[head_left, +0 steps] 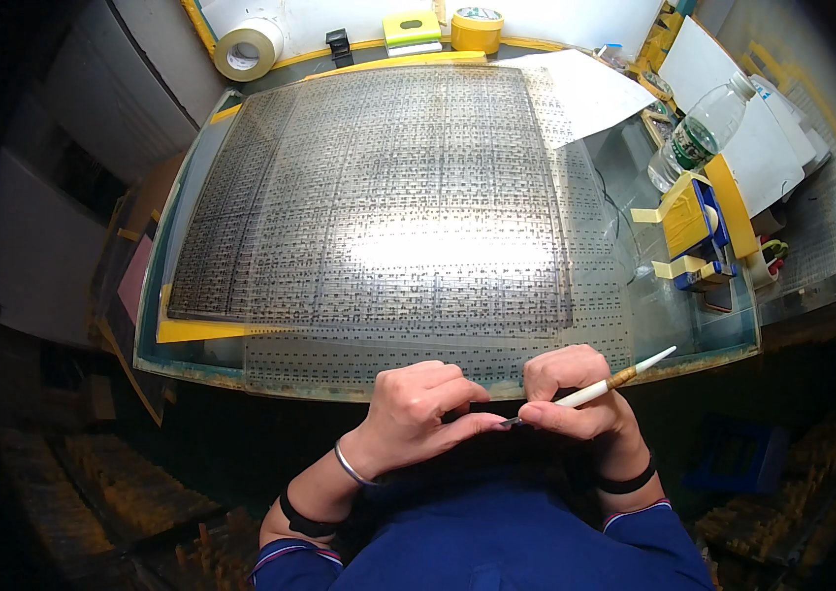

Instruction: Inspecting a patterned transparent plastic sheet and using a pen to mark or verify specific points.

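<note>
Glare whitens a broad table [679, 340], at whose near edge the right hand [576, 394] pinches a white pen-shaped tool [587, 393] close to its dark tip, while the left hand [423, 409], loosely curled, brings its thumb to that tip (whether it grips anything, I cannot tell). Probably light, stiff and a little slippery, the tool seems best held just behind its delicate-looking tip. Farther out, wide patterned sheets [388, 187] fill the middle, with a tape dispenser [689, 217] and bottle [699, 140] right and a tape roll [270, 41] far left.
</note>
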Action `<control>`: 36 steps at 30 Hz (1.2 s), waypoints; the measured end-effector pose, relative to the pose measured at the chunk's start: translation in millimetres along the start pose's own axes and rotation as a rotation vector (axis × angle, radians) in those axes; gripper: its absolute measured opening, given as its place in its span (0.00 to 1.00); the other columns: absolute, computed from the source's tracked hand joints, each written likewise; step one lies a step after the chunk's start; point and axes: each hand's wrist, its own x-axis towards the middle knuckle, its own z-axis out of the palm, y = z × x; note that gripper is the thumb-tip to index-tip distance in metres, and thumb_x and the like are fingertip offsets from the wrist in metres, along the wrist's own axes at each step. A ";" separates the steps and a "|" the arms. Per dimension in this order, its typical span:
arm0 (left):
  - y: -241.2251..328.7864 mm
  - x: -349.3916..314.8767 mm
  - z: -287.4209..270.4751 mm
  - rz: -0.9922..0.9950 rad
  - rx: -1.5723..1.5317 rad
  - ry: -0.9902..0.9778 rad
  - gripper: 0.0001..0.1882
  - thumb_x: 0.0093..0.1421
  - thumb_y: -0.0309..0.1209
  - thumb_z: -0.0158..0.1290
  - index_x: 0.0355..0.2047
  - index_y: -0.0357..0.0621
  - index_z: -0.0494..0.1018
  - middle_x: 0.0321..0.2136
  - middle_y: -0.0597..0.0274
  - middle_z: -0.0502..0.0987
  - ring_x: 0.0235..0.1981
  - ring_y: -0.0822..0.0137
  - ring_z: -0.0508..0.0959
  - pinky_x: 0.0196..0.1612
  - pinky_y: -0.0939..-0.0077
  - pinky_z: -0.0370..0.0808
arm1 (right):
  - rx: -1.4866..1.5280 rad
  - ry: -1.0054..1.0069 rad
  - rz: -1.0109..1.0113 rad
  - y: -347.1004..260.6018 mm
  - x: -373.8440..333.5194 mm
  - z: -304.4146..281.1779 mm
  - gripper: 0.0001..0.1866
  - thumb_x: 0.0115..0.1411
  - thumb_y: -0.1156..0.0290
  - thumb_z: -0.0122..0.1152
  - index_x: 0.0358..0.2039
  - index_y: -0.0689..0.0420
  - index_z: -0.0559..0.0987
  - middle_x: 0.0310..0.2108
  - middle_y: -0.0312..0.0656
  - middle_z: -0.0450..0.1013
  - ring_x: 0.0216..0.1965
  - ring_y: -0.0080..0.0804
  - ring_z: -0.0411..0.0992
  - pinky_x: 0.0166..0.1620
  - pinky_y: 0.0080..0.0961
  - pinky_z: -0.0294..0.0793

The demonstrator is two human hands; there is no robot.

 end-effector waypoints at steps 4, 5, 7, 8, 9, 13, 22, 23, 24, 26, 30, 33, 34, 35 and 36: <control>1.1 0.6 -1.3 -0.002 0.008 -0.005 0.15 0.50 0.45 0.66 0.23 0.47 0.77 0.16 0.67 0.71 0.18 0.67 0.74 0.20 0.72 0.68 | 0.011 0.008 0.001 0.0 -0.1 0.1 0.14 0.53 0.76 0.68 0.15 0.58 0.72 0.14 0.38 0.69 0.15 0.26 0.66 0.19 0.24 0.60; 1.3 0.8 -1.6 -0.003 0.010 -0.007 0.16 0.50 0.45 0.66 0.23 0.47 0.77 0.16 0.67 0.71 0.18 0.67 0.74 0.20 0.72 0.68 | 0.015 0.009 0.001 0.4 -0.2 0.3 0.15 0.53 0.76 0.68 0.15 0.58 0.72 0.14 0.38 0.69 0.15 0.26 0.66 0.19 0.24 0.60; 1.3 1.1 -1.7 -0.001 0.005 -0.005 0.16 0.50 0.45 0.66 0.23 0.47 0.77 0.16 0.67 0.71 0.18 0.67 0.74 0.20 0.72 0.68 | 0.022 0.012 0.001 0.9 -0.6 0.7 0.15 0.53 0.76 0.67 0.15 0.58 0.71 0.14 0.37 0.68 0.15 0.25 0.66 0.19 0.24 0.59; 1.3 1.3 -1.7 0.000 0.003 -0.004 0.16 0.50 0.45 0.66 0.23 0.47 0.77 0.15 0.67 0.71 0.18 0.67 0.74 0.20 0.72 0.68 | 0.025 0.013 0.003 0.5 -0.6 0.6 0.15 0.53 0.76 0.67 0.15 0.58 0.71 0.14 0.37 0.68 0.15 0.25 0.66 0.19 0.24 0.59; 1.1 1.1 -1.7 0.002 0.006 -0.004 0.16 0.50 0.45 0.66 0.23 0.47 0.77 0.15 0.67 0.71 0.18 0.67 0.74 0.20 0.72 0.68 | 0.028 0.013 0.006 0.0 -0.4 0.6 0.15 0.53 0.76 0.67 0.15 0.58 0.71 0.14 0.37 0.68 0.15 0.25 0.66 0.19 0.24 0.59; 1.3 1.4 -2.0 0.004 0.011 -0.004 0.16 0.49 0.46 0.66 0.23 0.48 0.77 0.15 0.67 0.71 0.18 0.67 0.74 0.20 0.72 0.68 | 0.059 0.014 0.008 0.3 -0.6 0.6 0.16 0.54 0.77 0.67 0.14 0.58 0.70 0.14 0.38 0.68 0.15 0.24 0.66 0.19 0.23 0.59; 1.9 2.3 -1.6 0.002 -0.006 0.000 0.17 0.49 0.46 0.66 0.23 0.47 0.77 0.15 0.67 0.71 0.18 0.67 0.74 0.20 0.73 0.68 | 0.045 -0.016 -0.023 -2.3 0.4 -2.2 0.13 0.52 0.84 0.61 0.15 0.60 0.68 0.13 0.39 0.68 0.14 0.28 0.66 0.20 0.23 0.61; 1.7 2.3 -1.1 0.002 -0.011 0.002 0.17 0.49 0.46 0.66 0.23 0.47 0.77 0.15 0.67 0.71 0.18 0.67 0.74 0.20 0.73 0.68 | 0.056 -0.001 -0.025 -2.3 -0.2 -2.0 0.14 0.52 0.83 0.62 0.15 0.60 0.68 0.13 0.39 0.68 0.14 0.27 0.66 0.19 0.23 0.60; 0.8 1.5 -1.0 0.004 -0.012 0.001 0.17 0.49 0.47 0.66 0.23 0.47 0.77 0.15 0.66 0.71 0.18 0.66 0.74 0.20 0.73 0.68 | 0.069 0.013 -0.030 -1.5 -0.2 -0.7 0.15 0.53 0.81 0.63 0.15 0.60 0.68 0.13 0.39 0.68 0.14 0.26 0.65 0.19 0.23 0.59; -0.8 0.0 -0.2 0.007 -0.012 0.001 0.18 0.49 0.47 0.66 0.23 0.46 0.77 0.16 0.66 0.71 0.19 0.66 0.74 0.20 0.73 0.68 | 0.103 0.028 -0.032 -0.8 0.0 -0.8 0.16 0.53 0.81 0.64 0.14 0.59 0.68 0.13 0.38 0.67 0.14 0.25 0.65 0.19 0.23 0.58; 1.3 -2.5 -9.7 0.131 -0.011 -0.054 0.17 0.48 0.44 0.67 0.25 0.45 0.78 0.18 0.66 0.72 0.20 0.66 0.74 0.21 0.72 0.69 | 0.191 0.037 -0.019 -2.4 1.0 -0.4 0.15 0.52 0.83 0.62 0.14 0.60 0.67 0.13 0.39 0.67 0.14 0.26 0.64 0.19 0.24 0.57; 4.6 -15.2 -18.4 0.246 -0.019 -0.146 0.13 0.50 0.39 0.67 0.25 0.44 0.77 0.18 0.67 0.70 0.20 0.67 0.73 0.21 0.74 0.71 | 0.188 0.051 -0.023 -2.0 1.0 -0.2 0.14 0.51 0.84 0.60 0.14 0.60 0.67 0.13 0.39 0.68 0.14 0.26 0.65 0.19 0.23 0.59; 6.5 -21.0 -24.5 0.224 0.011 -0.206 0.11 0.51 0.36 0.66 0.26 0.44 0.77 0.19 0.66 0.70 0.21 0.66 0.74 0.22 0.74 0.71 | 0.187 0.058 -0.034 -1.6 1.4 0.5 0.14 0.51 0.84 0.60 0.14 0.60 0.67 0.13 0.39 0.69 0.14 0.26 0.65 0.19 0.22 0.60; 8.2 -27.4 -31.7 0.199 0.040 -0.266 0.09 0.53 0.33 0.64 0.27 0.44 0.76 0.19 0.66 0.70 0.22 0.66 0.74 0.23 0.74 0.72 | 0.187 0.065 -0.043 -1.2 2.1 1.4 0.14 0.51 0.84 0.60 0.14 0.60 0.67 0.13 0.39 0.69 0.14 0.26 0.66 0.19 0.22 0.61; 6.0 -34.4 -38.0 0.158 0.032 -0.310 0.07 0.53 0.31 0.63 0.28 0.43 0.76 0.20 0.65 0.70 0.24 0.65 0.75 0.24 0.73 0.73 | 0.176 0.078 -0.040 -0.1 1.0 1.3 0.14 0.51 0.84 0.60 0.13 0.60 0.67 0.13 0.39 0.69 0.13 0.26 0.65 0.19 0.21 0.61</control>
